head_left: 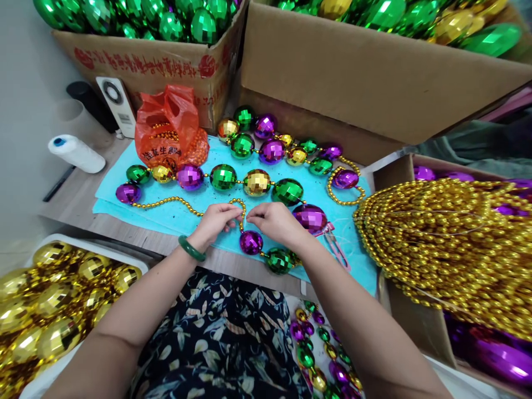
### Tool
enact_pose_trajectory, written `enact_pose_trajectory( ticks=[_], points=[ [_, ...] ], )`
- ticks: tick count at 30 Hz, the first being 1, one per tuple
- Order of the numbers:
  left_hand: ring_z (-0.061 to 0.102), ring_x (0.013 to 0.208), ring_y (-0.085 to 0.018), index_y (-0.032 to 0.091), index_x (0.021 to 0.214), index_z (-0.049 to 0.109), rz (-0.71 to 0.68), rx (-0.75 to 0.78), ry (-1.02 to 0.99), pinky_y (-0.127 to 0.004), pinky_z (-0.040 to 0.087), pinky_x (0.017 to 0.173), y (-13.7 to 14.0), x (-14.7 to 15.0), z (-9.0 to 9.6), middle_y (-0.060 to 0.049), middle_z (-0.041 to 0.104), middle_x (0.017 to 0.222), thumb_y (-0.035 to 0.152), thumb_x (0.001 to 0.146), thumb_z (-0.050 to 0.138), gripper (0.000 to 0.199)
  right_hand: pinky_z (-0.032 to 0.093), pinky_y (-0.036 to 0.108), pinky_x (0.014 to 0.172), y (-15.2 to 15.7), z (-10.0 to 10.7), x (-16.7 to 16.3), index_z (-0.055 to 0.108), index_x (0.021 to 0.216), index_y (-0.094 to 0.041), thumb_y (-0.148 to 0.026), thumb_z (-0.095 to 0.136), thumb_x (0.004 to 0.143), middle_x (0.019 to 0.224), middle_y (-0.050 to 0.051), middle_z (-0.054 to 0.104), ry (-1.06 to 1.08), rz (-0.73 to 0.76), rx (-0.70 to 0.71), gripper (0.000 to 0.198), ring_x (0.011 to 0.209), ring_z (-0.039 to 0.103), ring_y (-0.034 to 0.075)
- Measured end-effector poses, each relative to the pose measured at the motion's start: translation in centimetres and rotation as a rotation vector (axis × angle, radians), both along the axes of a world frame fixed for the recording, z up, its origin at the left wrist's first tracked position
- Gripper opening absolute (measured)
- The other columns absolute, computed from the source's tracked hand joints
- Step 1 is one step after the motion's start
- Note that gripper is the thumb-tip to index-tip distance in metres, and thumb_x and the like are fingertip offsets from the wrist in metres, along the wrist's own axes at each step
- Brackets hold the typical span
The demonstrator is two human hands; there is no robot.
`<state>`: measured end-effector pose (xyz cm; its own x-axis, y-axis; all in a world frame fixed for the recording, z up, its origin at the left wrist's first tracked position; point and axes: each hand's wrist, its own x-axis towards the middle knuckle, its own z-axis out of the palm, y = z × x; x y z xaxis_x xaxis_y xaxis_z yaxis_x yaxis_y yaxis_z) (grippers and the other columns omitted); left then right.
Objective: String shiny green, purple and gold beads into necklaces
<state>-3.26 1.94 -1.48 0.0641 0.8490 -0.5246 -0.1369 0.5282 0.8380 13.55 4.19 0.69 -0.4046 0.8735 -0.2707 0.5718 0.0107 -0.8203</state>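
Note:
A bead necklace (pixel 223 177) with large faceted green, gold and purple beads lies in a loop on the turquoise cloth (pixel 174 219). My left hand (pixel 216 221), wearing a green bangle (pixel 192 249), pinches the small gold bead strand (pixel 178 200) of it, just above a purple bead (pixel 251 242). Close beside it, my right hand (pixel 272 221) is closed in a pinch; whatever lies between its fingertips is too small to make out. Near my right wrist rest a large purple bead (pixel 310 218) and small pink-handled snips (pixel 336 246).
Behind stand cardboard boxes (pixel 332 72) of beads and a red plastic bag (pixel 166 133). A white thread spool (pixel 77 153) is at left. Gold bead strands (pixel 440 238) pile over a box at right. A second beaded strand (pixel 272 151) lies at the back; a bin (pixel 137 260) holds gold beads.

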Motion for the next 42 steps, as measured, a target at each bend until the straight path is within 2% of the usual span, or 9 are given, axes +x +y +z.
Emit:
enact_pose_trajectory(
  ticks=[6,16,19,22,25,28,31,35,42],
  points=[
    [0.049,0.047,-0.005,0.013,0.072,0.069,-0.040,0.011,-0.004,-0.015,0.030,0.037,0.0,0.0,0.1,-0.005,0.066,0.067,0.025,0.070,0.070,0.012,0.033,0.026,0.059,0.1,0.0,0.0,0.067,0.089,-0.018,-0.027,0.062,0.079,0.067,0.002,0.059,-0.136,-0.101,0.167,0.015,0.062,0.049,0.014],
    [0.048,0.046,-0.007,0.013,0.073,0.070,-0.011,0.039,0.048,-0.017,0.028,0.037,0.2,0.1,-0.7,-0.003,0.063,0.060,0.023,0.062,0.073,0.015,0.029,0.026,0.057,-1.0,0.0,-1.2,0.068,0.071,-0.022,-0.017,0.057,0.078,0.072,0.002,0.065,-0.213,0.150,0.166,0.014,0.061,0.050,0.013],
    [0.049,0.047,-0.009,0.015,0.072,0.071,-0.069,0.153,0.190,-0.019,0.031,0.042,0.3,-0.1,-1.1,0.000,0.061,0.054,0.019,0.064,0.070,0.009,0.029,0.026,0.055,-0.6,-0.3,-1.0,0.070,0.069,-0.023,-0.023,0.061,0.076,0.066,0.002,0.064,-0.243,0.142,0.111,0.011,0.059,0.049,0.014],
    [0.055,0.056,-0.011,0.018,0.074,0.073,-0.106,0.368,0.374,-0.021,0.040,0.054,0.1,-0.3,-1.5,-0.001,0.067,0.062,0.018,0.069,0.067,0.008,0.030,0.026,0.052,0.7,-1.0,-0.8,0.070,0.068,-0.020,-0.021,0.062,0.075,0.056,0.002,0.059,-0.205,-0.062,0.033,0.011,0.053,0.048,0.013],
    [0.061,0.068,-0.014,0.020,0.079,0.074,-0.121,0.518,0.474,-0.025,0.045,0.068,-0.3,-0.2,-1.9,-0.003,0.073,0.078,0.019,0.075,0.064,0.012,0.031,0.024,0.045,1.9,-1.7,-0.8,0.069,0.070,-0.017,-0.014,0.060,0.072,0.046,-0.001,0.054,-0.012,-0.169,-0.194,0.010,0.041,0.043,0.010],
    [0.065,0.079,-0.017,0.023,0.080,0.074,-0.101,0.590,0.480,-0.028,0.047,0.077,-0.7,-0.1,-2.3,-0.003,0.074,0.086,0.018,0.077,0.062,0.014,0.024,0.022,0.037,2.5,-2.1,-1.0,0.069,0.073,-0.017,-0.014,0.062,0.067,0.041,-0.003,0.050,0.192,-0.148,-0.451,0.009,0.033,0.037,0.008],
    [0.066,0.084,-0.017,0.023,0.079,0.074,-0.060,0.619,0.453,-0.028,0.048,0.082,-0.9,0.0,-2.5,-0.003,0.074,0.087,0.014,0.077,0.061,0.016,0.018,0.019,0.033,2.5,-2.3,-1.1,0.068,0.073,-0.016,-0.015,0.064,0.063,0.040,-0.003,0.050,0.253,-0.102,-0.591,0.011,0.031,0.035,0.006],
    [0.066,0.083,-0.017,0.022,0.077,0.074,-0.015,0.601,0.417,-0.028,0.049,0.081,-1.0,0.2,-2.6,-0.003,0.074,0.086,0.014,0.076,0.062,0.015,0.017,0.018,0.032,2.4,-2.5,-1.2,0.064,0.065,-0.015,-0.019,0.070,0.060,0.041,-0.003,0.052,0.261,-0.087,-0.643,0.008,0.031,0.036,0.005],
    [0.064,0.073,-0.016,0.018,0.077,0.073,0.025,0.505,0.401,-0.027,0.049,0.070,-1.2,-0.2,-3.2,-0.004,0.073,0.079,0.025,0.074,0.066,0.010,0.020,0.018,0.034,2.2,-1.2,0.1,0.065,0.065,-0.014,-0.019,0.069,0.067,0.044,-0.002,0.053,0.150,-0.133,-0.567,0.007,0.034,0.038,0.005]
  ],
)
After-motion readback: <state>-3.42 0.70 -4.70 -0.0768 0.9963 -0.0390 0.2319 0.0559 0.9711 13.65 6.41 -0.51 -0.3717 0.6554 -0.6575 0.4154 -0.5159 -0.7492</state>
